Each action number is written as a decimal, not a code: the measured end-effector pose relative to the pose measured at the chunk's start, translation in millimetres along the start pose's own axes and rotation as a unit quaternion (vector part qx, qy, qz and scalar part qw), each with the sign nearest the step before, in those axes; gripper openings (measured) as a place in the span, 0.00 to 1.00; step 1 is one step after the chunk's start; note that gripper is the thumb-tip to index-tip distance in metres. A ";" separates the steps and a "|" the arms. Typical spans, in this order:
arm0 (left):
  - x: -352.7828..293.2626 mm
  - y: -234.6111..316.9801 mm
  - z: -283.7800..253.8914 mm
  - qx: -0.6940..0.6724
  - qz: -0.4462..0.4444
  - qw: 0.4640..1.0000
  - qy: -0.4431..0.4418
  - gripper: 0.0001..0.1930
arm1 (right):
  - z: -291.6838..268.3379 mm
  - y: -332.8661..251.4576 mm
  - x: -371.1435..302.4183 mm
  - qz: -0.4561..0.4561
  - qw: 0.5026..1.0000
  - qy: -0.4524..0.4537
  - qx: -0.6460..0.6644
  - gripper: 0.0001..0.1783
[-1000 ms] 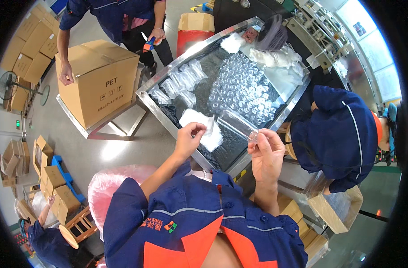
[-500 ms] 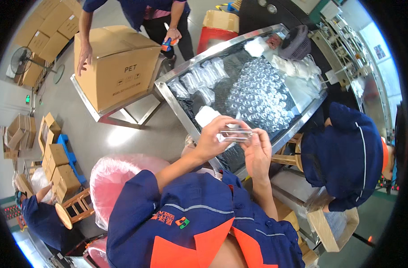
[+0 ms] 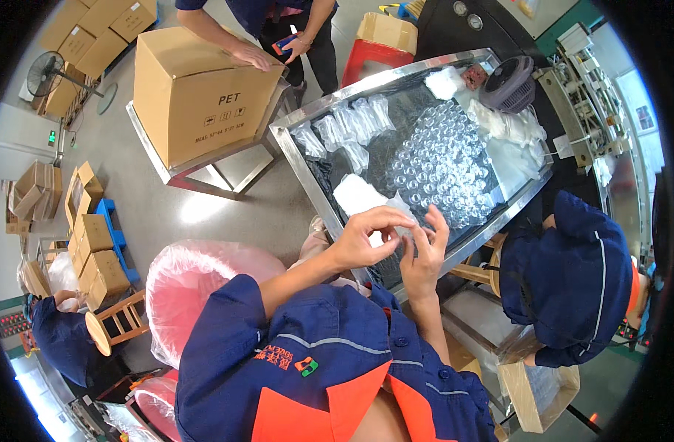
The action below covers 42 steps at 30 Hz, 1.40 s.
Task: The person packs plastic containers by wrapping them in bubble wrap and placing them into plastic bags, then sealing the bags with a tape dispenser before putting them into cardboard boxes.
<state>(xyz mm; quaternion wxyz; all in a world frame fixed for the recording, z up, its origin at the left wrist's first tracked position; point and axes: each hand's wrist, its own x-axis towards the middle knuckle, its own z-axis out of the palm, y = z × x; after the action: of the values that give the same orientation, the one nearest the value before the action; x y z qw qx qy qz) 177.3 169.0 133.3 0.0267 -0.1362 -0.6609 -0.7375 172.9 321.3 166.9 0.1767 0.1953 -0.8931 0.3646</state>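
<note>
My left hand (image 3: 360, 239) is curled into a ring over the near edge of the table. Something pale shows inside the ring, but I cannot make out whether it is a held thing or the background. My right hand (image 3: 424, 258) is close beside it, fingers bent and spread apart, its thumb near the left fingertips. Just beyond my hands a crumpled white cloth or wad (image 3: 355, 195) lies on the table. Farther in stands a dense cluster of clear round-topped plastic containers (image 3: 440, 162), and clear bottle-like pieces (image 3: 351, 125) lie at the far left.
A metal-rimmed table (image 3: 296, 158) holds these things, with a dark fan (image 3: 508, 85) at its far right. A large carton (image 3: 211, 103) rests on a metal stand, a co-worker's hand on it. A pink lined bin (image 3: 182, 295) is at my left, a seated person (image 3: 565, 287) at my right.
The clear plastic tube both hands held level no longer shows plainly. My right fingers have spread. The co-worker's hand has moved from the carton's left side to its top right.
</note>
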 end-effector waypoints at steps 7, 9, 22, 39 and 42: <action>17.1 -21.0 -19.2 0.312 0.094 0.941 -0.090 0.36 | 12.3 17.0 -3.5 0.077 0.978 -0.129 0.143 0.14; 27.8 -39.6 -25.1 0.303 -0.007 0.943 -0.137 0.29 | 20.8 26.5 1.7 0.033 0.990 -0.087 0.106 0.14; 118.6 -173.0 -210.0 0.449 -0.189 0.809 0.329 0.19 | 8.4 156.1 -42.3 0.317 0.948 -0.022 -0.020 0.19; 102.1 -147.1 -123.2 0.499 -0.052 0.815 0.289 0.14 | -22.1 181.3 -56.6 0.402 0.912 0.022 0.073 0.13; 41.8 -155.1 -58.7 0.343 -0.053 0.936 0.050 0.12 | -51.0 99.4 -9.5 0.396 0.848 0.054 0.349 0.13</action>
<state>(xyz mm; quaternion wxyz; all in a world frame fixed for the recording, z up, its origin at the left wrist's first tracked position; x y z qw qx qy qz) 93.4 136.6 -12.1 0.0659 -0.0462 -0.8779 -0.4721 142.4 425.5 138.9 -0.0147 -0.1457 -0.6981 0.7009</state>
